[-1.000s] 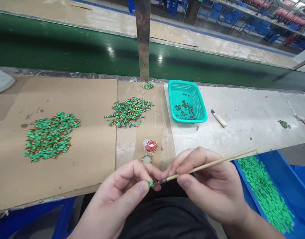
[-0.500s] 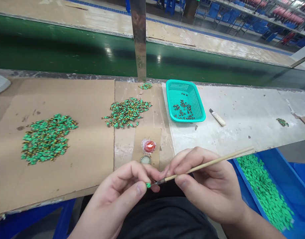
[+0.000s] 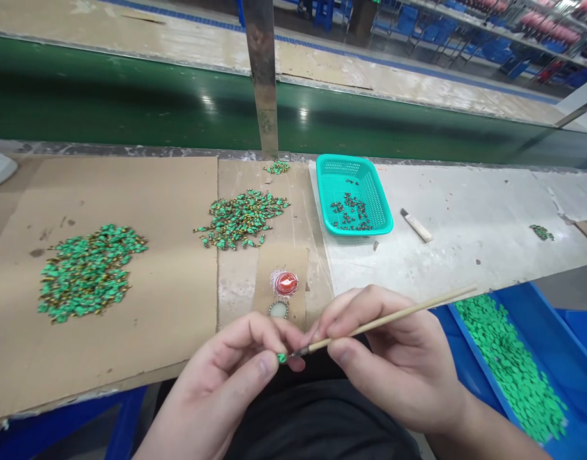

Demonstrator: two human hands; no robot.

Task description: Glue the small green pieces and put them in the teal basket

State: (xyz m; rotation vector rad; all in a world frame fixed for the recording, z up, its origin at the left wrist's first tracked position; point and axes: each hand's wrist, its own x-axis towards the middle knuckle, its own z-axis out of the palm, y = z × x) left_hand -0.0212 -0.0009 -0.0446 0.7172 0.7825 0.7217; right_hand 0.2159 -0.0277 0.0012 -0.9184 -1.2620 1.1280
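Between thumb and fingers, my left hand (image 3: 240,370) pinches a small green piece (image 3: 282,358); most of it is hidden by the fingertips. My right hand (image 3: 393,358) is closed on a thin paintbrush (image 3: 408,311) with a light wooden handle, held like a pen. The brush's dark tip points left and is close to the green piece; I cannot tell whether they touch. Just beyond my hands, a red-filled bottle cap (image 3: 286,282) and a second cap with pale content (image 3: 278,310) sit on a cardboard strip.
Piles of small green-and-gold pieces (image 3: 92,271) (image 3: 245,217) lie on the cardboard (image 3: 173,191). A turquoise basket (image 3: 388,225) holds small dark pieces. Right of it lies a flat brush (image 3: 416,225). A blue bin (image 3: 561,345) with green pieces stands lower right. A metal post (image 3: 264,76) rises behind.
Both hands keep the same hold on the green piece and paintbrush. The brush has shifted slightly left, and the whole view has moved a little.
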